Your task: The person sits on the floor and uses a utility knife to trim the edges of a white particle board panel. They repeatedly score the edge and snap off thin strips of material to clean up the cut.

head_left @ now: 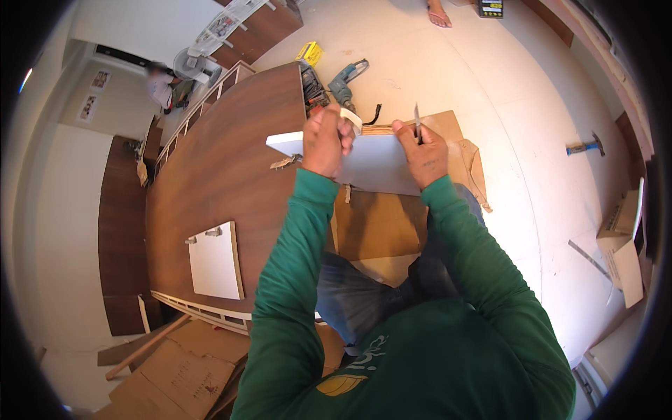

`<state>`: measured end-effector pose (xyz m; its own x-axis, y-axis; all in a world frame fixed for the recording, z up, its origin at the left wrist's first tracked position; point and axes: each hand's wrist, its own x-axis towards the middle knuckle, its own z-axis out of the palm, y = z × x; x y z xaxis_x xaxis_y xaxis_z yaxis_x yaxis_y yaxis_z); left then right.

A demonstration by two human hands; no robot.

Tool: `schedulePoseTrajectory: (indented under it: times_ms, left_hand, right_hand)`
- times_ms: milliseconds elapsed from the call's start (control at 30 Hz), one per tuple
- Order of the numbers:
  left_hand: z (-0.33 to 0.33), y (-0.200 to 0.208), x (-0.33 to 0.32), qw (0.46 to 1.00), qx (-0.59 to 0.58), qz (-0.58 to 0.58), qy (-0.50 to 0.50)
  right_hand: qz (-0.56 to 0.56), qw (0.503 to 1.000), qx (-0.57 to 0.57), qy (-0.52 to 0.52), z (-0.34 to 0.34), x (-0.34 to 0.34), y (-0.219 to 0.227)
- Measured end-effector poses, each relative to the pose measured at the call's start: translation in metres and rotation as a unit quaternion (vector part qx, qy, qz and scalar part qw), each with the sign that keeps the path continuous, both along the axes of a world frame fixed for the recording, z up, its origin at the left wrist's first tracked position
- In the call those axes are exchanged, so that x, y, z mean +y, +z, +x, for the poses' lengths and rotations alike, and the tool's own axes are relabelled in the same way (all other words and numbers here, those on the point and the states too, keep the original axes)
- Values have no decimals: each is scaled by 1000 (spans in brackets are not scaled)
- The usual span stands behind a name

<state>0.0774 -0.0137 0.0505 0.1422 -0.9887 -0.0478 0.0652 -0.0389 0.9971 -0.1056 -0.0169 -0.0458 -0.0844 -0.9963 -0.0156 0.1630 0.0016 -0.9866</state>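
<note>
The board lies just in front of the lap, below and between the two hands, its grey face toward the person and its layered, wood-coloured far edge showing between them. The left hand is curled nearly closed over the board's left part, with a curved cream strip at its fingers, seemingly pinched; blur hides the exact grip. The right hand is closed around a knife, its blade pointing away from the person, the thumb near the board's far right corner; whether it touches the board I cannot tell

To the left, a large brown panel carries a white board with hinges near its far edge. Cardboard lies under and beyond the board. On the pale floor ahead are a drill and a yellow box; a hammer lies well to the right, with a metal strip nearer. Someone's foot shows at the top. Far left, another person is beside a fan, and flattened cartons lie at lower left
</note>
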Motion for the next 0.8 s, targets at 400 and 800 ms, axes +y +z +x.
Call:
schedulePoseTrajectory:
  times_ms: [400,800]
  left_hand:
    - [206,85,-2,983,115,-112,86]
    - [83,-3,33,899,-402,-105,-140]
  right_hand:
    - [-20,1000,13,6,3,12,-13]
    - [-73,991,114,14,-10,22,-4]
